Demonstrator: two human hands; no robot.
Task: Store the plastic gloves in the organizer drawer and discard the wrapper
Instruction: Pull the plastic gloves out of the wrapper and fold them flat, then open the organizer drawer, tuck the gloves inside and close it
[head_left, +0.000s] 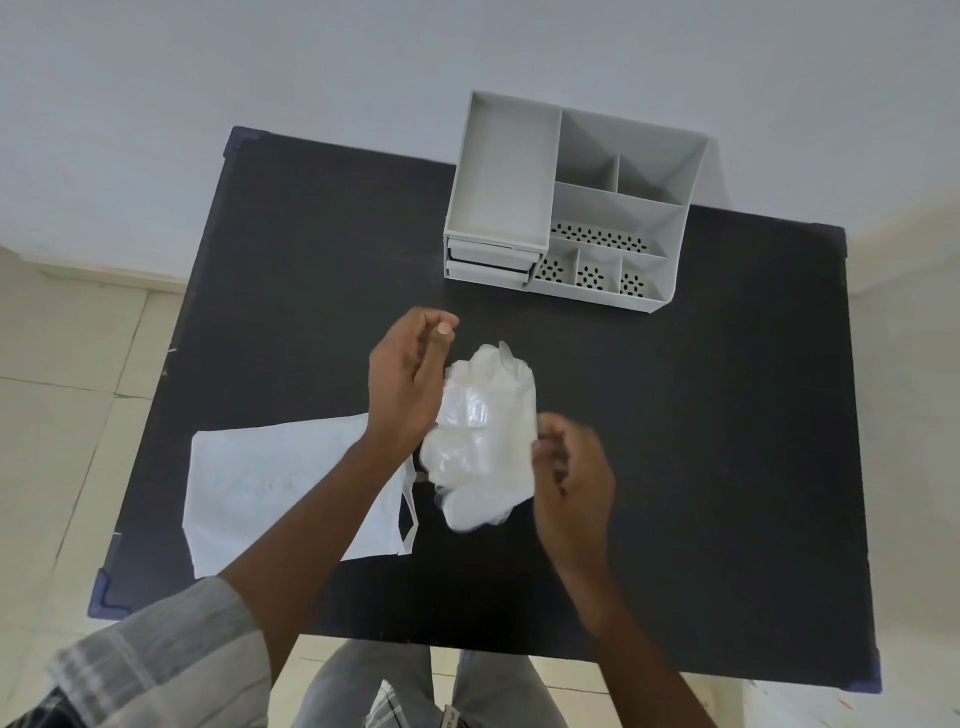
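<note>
A bundle of clear plastic gloves (483, 431) lies in the middle of the black table (701, 441), crumpled and partly inside a see-through wrapper. My left hand (408, 384) hovers at the bundle's left edge, fingers loosely curled, thumb and fingertips apart. My right hand (574, 478) is blurred at the bundle's right edge, its fingers pinched on the plastic. The grey organizer (571, 202) stands at the far side of the table, with two small drawers (488, 262) at its lower left, the upper one slightly out.
A flat white plastic bag (270, 493) lies on the table to the left, under my left forearm. The organizer has several open compartments on top. Beyond the table are a pale wall and tiled floor. My legs are at the near edge.
</note>
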